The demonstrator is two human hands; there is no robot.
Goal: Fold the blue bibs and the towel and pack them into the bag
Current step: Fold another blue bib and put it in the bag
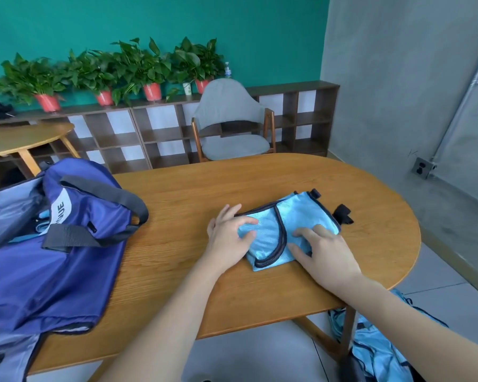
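Observation:
A light blue bib (295, 219) with dark trim lies folded into a small bundle on the wooden table (193, 194). My left hand (228, 234) rests on its left edge with the fingers spread and slightly bent. My right hand (324, 252) presses flat on its near right part. A black strap end (342, 213) sticks out at the bib's far right. The dark blue bag (53, 257) lies open at the table's left, and light blue fabric (42, 224) shows inside its mouth. No towel can be seen.
More light blue bibs (381, 348) lie heaped below the table's right near edge. A grey chair (229, 128) stands behind the table, before a low shelf (160, 125) with potted plants (138, 67). A second round table (25, 139) is at far left.

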